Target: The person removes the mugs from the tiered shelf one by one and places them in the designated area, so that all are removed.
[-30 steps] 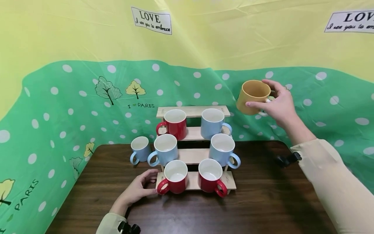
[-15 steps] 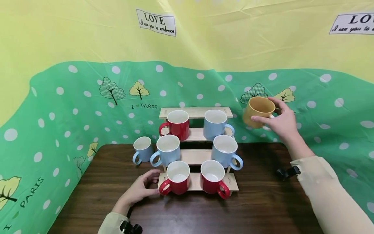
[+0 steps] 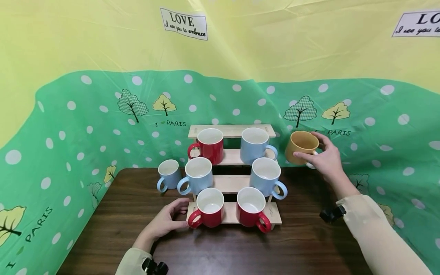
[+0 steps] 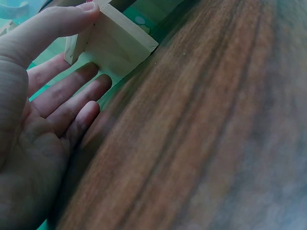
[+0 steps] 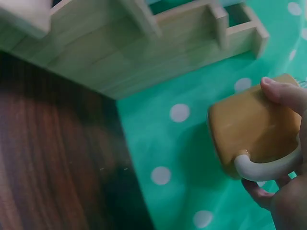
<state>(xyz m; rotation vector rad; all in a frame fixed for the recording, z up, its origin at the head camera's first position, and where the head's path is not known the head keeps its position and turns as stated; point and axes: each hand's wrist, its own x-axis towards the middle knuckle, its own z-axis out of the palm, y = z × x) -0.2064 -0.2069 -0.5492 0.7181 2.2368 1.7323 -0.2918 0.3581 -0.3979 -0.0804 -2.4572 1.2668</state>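
A yellow mug [image 3: 302, 147] with a white handle is in the air to the right of the wooden rack's top. My right hand [image 3: 324, 156] grips it from the handle side, thumb on its near face. The right wrist view shows the mug [image 5: 256, 127] tilted, its white handle beside the palm. My left hand [image 3: 165, 219] holds the left end of the stepped wooden rack [image 3: 232, 212] at its lowest step. Up close, the left thumb lies on the step's edge and the other fingers are beside the end panel [image 4: 115, 40].
Red mugs [image 3: 210, 214] [image 3: 250, 214] stand on the lowest step, light-blue mugs [image 3: 199, 179] [image 3: 264, 179] on the one above. Higher are a red mug [image 3: 213, 149] and a blue mug [image 3: 252, 149]. Another blue mug [image 3: 170, 177] stands on the dark table [image 3: 240, 252], left of the rack.
My right hand has lowered the yellow mug from well above the rack's top to about the height of the upper mugs. The left hand has stayed at the rack's left end.
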